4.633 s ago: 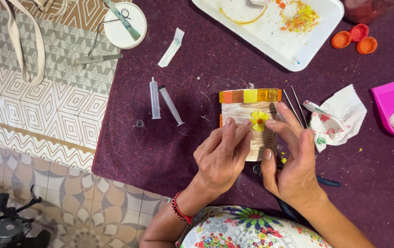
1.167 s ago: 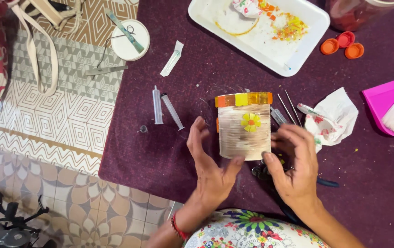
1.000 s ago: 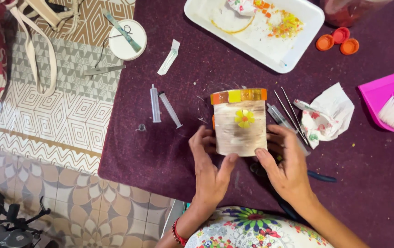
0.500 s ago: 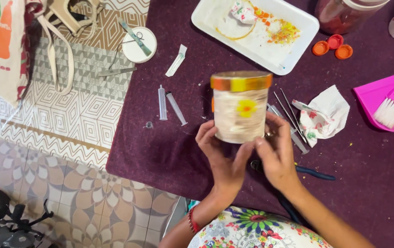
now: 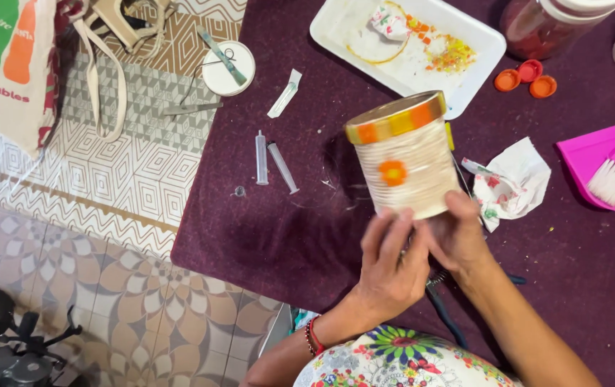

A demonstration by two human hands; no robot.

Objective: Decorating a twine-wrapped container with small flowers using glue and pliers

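Left hand (image 5: 387,269): up off the tabletop, fingers spread and curled under the base of the decorated jar (image 5: 403,156), gripping it from below; a red bracelet (image 5: 312,335) sits on the wrist.
Right hand (image 5: 459,233): pressed to the jar's lower right edge, fingers wrapped round the bottom, sharing the hold.
Decorated jar: lifted above the purple tabletop (image 5: 264,236), tilted, mouth away from the person; pale wound-string body, an orange flower (image 5: 393,173) on the side, an orange and yellow band round the rim.
Just right of the jar: a crumpled tissue (image 5: 511,183) stained with colour.
Left of the jar: two syringes (image 5: 270,159) lying side by side on the cloth.
Beyond the jar: a white tray (image 5: 407,54) smeared with yellow and orange, three orange bottle caps (image 5: 526,77) near its corner.
Far right: a pink dustpan (image 5: 612,168) with a small brush in it.
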